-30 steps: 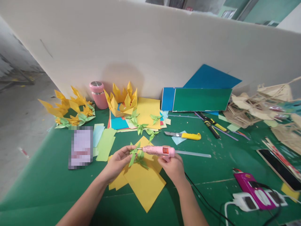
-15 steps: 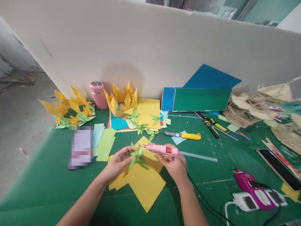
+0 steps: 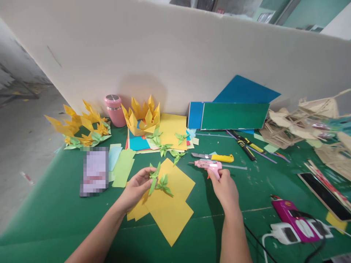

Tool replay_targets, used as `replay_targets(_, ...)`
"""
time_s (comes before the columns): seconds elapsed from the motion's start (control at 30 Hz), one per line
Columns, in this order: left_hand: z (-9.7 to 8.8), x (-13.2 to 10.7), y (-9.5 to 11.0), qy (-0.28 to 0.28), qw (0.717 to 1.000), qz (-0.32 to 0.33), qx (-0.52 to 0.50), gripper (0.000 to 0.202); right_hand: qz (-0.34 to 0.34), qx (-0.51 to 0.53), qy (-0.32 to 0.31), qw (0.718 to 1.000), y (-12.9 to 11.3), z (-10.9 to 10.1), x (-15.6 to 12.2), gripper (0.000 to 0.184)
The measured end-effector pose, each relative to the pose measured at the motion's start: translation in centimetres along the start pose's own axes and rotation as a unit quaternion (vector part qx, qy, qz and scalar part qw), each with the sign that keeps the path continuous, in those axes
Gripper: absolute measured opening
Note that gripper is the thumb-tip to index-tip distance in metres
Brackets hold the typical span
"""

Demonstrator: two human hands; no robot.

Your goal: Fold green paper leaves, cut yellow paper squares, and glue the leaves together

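Observation:
My left hand pinches a small green folded-paper leaf piece and holds it just above the yellow paper sheets on the green table. My right hand grips the handle of a pink glue gun, which rests low over the table to the right of the yellow sheets, nozzle pointing left. A clear glue stick juts out of its back. The gun's nozzle is well apart from the green piece.
A yellow box cutter lies just behind the glue gun. Yellow paper flowers, a pink cup, coloured paper stacks, a purple device on a power strip, a phone and wooden stick models ring the work area.
My right hand has carried the glue gun away from the green piece, rightward and down toward the table near the box cutter. My left hand has kept the green piece almost in place.

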State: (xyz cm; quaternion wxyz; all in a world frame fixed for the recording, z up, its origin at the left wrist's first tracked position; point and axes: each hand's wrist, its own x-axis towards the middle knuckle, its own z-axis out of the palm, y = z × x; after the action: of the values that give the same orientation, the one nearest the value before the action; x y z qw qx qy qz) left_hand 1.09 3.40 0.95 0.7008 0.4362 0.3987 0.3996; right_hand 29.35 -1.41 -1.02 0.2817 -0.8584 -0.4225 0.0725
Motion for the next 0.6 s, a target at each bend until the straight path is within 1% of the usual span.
replay_targets(0.07, 0.1, 0.0, 0.0, 0.003, 1.0, 0.004, 0.01, 0.04, -0.019, -0.025, 0.026, 0.999, 0.7, 0.1, 0.3, 0.031)
replay_targets(0.13, 0.2, 0.0, 0.0, 0.004, 1.0, 0.007, 0.018, 0.039, -0.048, -0.036, 0.078, 0.995, 0.9, 0.1, 0.5, 0.033)
replay_targets(0.2, 0.3, -0.1, 0.0, 0.006, 1.0, 0.006, 0.024, 0.038, -0.076, -0.016, 0.12, 0.99, 0.3, 0.2, 0.3, 0.036)
replay_targets(0.23, 0.4, -0.1, 0.1, 0.007, 1.0, 0.005, 0.028, 0.037, -0.09, 0.009, 0.123, 0.988, -0.4, 0.3, 0.0, 0.037)
replay_targets(0.27, 0.6, -0.1, 0.1, 0.01, 0.999, 0.004, 0.034, 0.036, -0.105, 0.048, 0.107, 0.988, -1.2, 0.5, -0.5, 0.037)
replay_targets(0.3, 0.7, -0.1, 0.2, 0.015, 0.999, 0.005, 0.04, 0.036, -0.132, 0.093, 0.058, 0.985, -2.3, 0.7, -1.3, 0.036)
replay_targets(0.33, 0.9, -0.1, 0.2, 0.021, 0.999, 0.008, 0.048, 0.035, -0.165, 0.14, 0.012, 0.976, -3.4, 1.0, -2.2, 0.034)
replay_targets(0.4, 1.2, -0.1, 0.2, 0.037, 0.997, 0.021, 0.066, 0.035, -0.231, 0.208, -0.07, 0.948, -5.7, 1.7, -4.3, 0.032)
replay_targets(0.47, 1.5, -0.1, 0.0, 0.051, 0.995, 0.039, 0.083, 0.034, -0.275, 0.253, -0.139, 0.917, -7.6, 2.4, -6.5, 0.037)
replay_targets(0.5, 1.6, -0.1, -0.1, 0.056, 0.993, 0.046, 0.091, 0.034, -0.284, 0.265, -0.165, 0.907, -8.3, 2.7, -7.4, 0.04)
replay_targets(0.53, 1.7, -0.1, -0.3, 0.059, 0.992, 0.052, 0.1, 0.033, -0.283, 0.271, -0.178, 0.902, -8.8, 2.9, -8.1, 0.04)
replay_targets(0.6, 1.8, -0.1, -0.5, 0.057, 0.99, 0.057, 0.119, 0.032, -0.276, 0.287, -0.181, 0.899, -9.3, 3.1, -9.0, 0.035)
